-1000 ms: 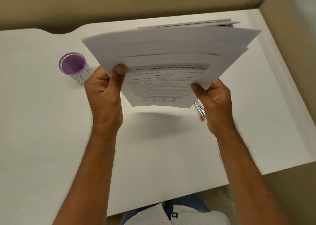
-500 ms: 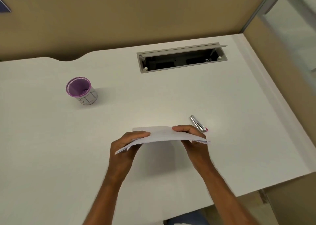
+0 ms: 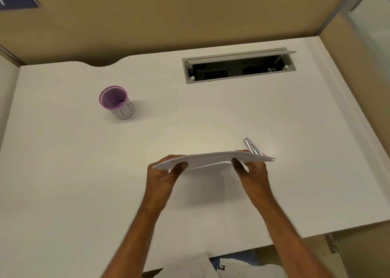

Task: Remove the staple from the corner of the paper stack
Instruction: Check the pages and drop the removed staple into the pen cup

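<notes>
A white paper stack [image 3: 211,159] is held almost flat and edge-on just above the white desk [image 3: 63,172], so its printed face and the staple are hidden. My left hand [image 3: 163,175] grips the stack's left end, thumb on top. My right hand [image 3: 252,169] grips the right part from the near side. A small metal tool with a pink tip [image 3: 252,147] lies on the desk just behind the stack's right end, partly covered by the paper.
A purple-rimmed cup [image 3: 117,102] stands at the back left of the desk. An open grey cable hatch [image 3: 238,66] is set in the desk at the back right. Tan partition walls close the back and right sides.
The stack has come down from near my face, where its printed page showed, to a flat, edge-on pose low over the desk. Both hands kept hold.
</notes>
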